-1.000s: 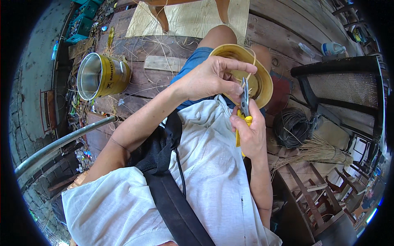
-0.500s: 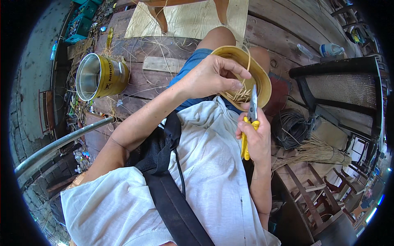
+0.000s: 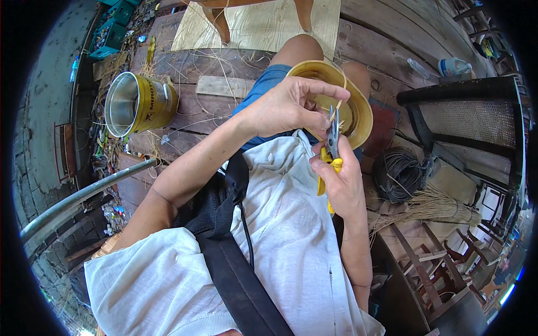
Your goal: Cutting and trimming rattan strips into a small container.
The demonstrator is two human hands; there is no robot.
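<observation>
Head view of a seated person at work on a woven piece. The left hand [image 3: 291, 106] reaches across the lap and closes its fingers on the near rim of a round, shallow woven basket [image 3: 358, 112], yellow-tan in colour, which rests on the person's knee above the wooden plank floor [image 3: 386, 39]. A thin pale strand [image 3: 332, 116] stands up between the fingertips. The right hand [image 3: 343, 182] is wrapped around the yellow handles of a pair of pliers [image 3: 333, 140], whose dark metal nose points upward and meets the strand at the basket's rim, just beside the left fingertips. To the person's left a yellow metal can [image 3: 140, 103] lies tilted on the floor, its open mouth showing. To the right lie a coil of dark wire [image 3: 398, 176] and a bundle of straw-coloured fibre [image 3: 437, 204], near a dark cane-backed chair [image 3: 471, 117].
</observation>
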